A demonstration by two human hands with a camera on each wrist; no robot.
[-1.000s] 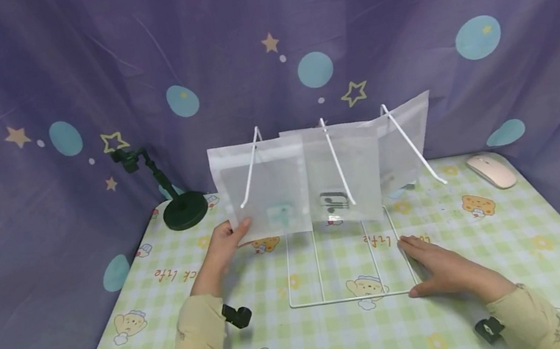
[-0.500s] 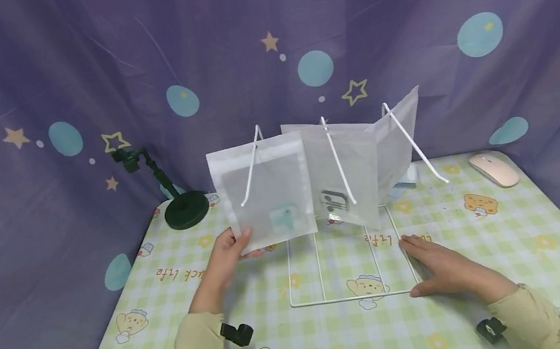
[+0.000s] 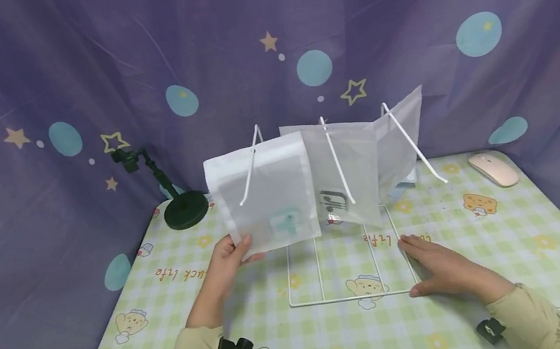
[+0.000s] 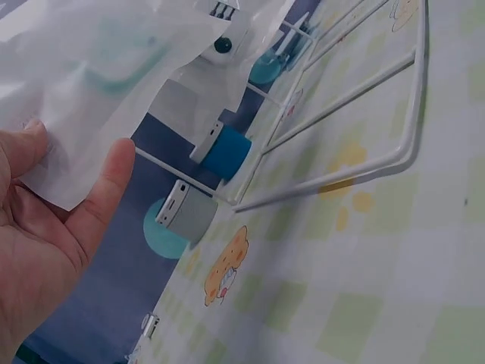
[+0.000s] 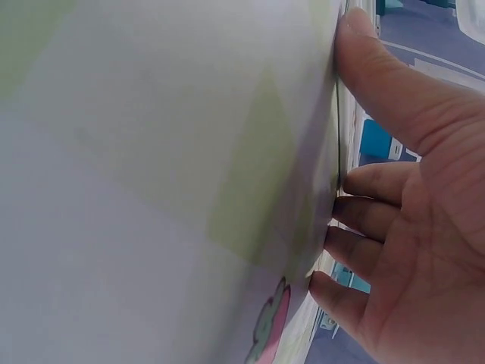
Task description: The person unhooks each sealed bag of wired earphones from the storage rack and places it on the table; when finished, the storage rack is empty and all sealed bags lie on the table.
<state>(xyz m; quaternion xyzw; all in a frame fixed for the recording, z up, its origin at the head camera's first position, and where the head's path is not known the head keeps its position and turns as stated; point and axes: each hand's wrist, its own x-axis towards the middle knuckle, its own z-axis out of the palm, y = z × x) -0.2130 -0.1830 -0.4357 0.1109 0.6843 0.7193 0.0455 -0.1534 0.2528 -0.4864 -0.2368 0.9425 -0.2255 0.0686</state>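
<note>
Three translucent bags hang from the arms of a white wire rack [image 3: 353, 298]. The left bag [image 3: 283, 192] shows a blurred teal item [image 3: 285, 221] through its film. My left hand [image 3: 226, 267] pinches that bag's lower left corner, thumb in front and fingers behind, tilting it toward me. In the middle bag [image 3: 360, 173] lies a flat item with dark markings [image 3: 333, 201]. The right bag [image 3: 392, 149] hangs angled, its contents hidden. With fingers extended, my right hand [image 3: 448, 267] rests against the right side of the rack's base, fingertips and thumb touching the wire.
A black stand [image 3: 186, 209] with a jointed arm is at the back left, a pink mouse [image 3: 493, 170] at the back right. Behind the rack, the left wrist view shows a blue block [image 4: 227, 152] and a grey block [image 4: 189, 212]. A purple curtain [image 3: 267, 96] closes off the back.
My left hand has drawn the left bag's lower edge down and toward me, so the bag tilts more. The other bags have swung slightly. The right hand stays on the rack's base.
</note>
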